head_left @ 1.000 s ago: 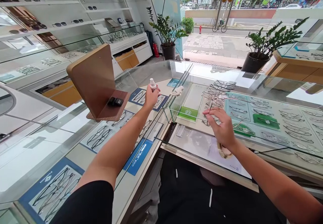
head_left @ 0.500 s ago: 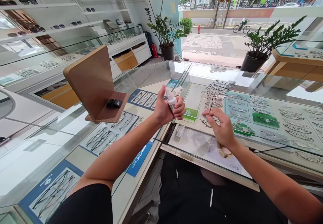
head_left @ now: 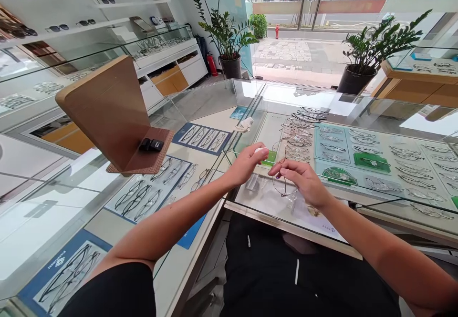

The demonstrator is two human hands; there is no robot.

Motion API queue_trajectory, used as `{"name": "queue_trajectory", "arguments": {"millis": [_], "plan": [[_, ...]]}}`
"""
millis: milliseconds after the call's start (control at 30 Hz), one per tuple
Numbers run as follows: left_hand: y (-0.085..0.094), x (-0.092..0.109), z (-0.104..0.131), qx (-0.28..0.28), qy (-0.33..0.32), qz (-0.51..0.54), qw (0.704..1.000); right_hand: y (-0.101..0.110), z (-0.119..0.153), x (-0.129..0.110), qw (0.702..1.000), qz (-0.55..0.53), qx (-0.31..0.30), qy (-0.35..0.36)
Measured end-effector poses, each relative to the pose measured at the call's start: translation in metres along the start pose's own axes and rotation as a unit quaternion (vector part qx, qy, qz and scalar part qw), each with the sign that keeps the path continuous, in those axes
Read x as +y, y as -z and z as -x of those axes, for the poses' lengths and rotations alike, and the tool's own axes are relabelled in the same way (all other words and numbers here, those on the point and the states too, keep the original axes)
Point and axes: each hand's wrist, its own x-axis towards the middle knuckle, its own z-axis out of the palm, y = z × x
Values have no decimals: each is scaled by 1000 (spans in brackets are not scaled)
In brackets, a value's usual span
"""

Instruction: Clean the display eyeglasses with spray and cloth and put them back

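Observation:
My left hand [head_left: 247, 164] is closed round a small white spray bottle [head_left: 258, 150], of which only a bit of white shows by the thumb; the rest is hidden by my fingers. Just to its right, my right hand [head_left: 302, 176] pinches a pair of thin-rimmed eyeglasses [head_left: 284, 195] near the top. One round lens hangs below the fingertips, and the frame is turned on its side. Both hands are close together above the glass counter [head_left: 246, 207]. A crumpled pale cloth [head_left: 244, 125] lies on the glass beyond my left hand.
Rows of eyeglasses [head_left: 298, 138] lie inside the counter, some on blue display cards [head_left: 229, 141]. A brown upright board [head_left: 107, 102] stands on the left with a small black object [head_left: 151, 145] on its base. Potted plants [head_left: 231, 66] stand beyond the counter.
My left hand has turned over and lowered toward the right, so the spray bottle is mostly covered. The eyeglasses in my right hand have swung round, showing a lens. The view has shifted slightly.

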Motion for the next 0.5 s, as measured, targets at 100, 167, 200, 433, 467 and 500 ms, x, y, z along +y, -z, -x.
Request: {"name": "queue_trajectory", "arguments": {"millis": [100, 167, 200, 433, 467, 500], "plan": [[0, -1, 2, -8, -10, -20, 1000, -2, 1, 1, 1000, -16, -16, -14], [0, -1, 3, -18, -9, -25, 999, -2, 1, 1, 999, -29, -23, -15], [0, -1, 3, -23, -8, -27, 999, -2, 1, 2, 999, -32, -22, -12], [-2, -7, 6, -39, 6, -32, 999, 13, -7, 0, 994, -73, 80, -6], [-4, -7, 7, -47, 8, -37, 998, 13, -9, 0, 993, -83, 88, -10], [-6, -8, 9, -57, 8, -45, 997, 14, -9, -1, 991, -92, 92, -15]]}}
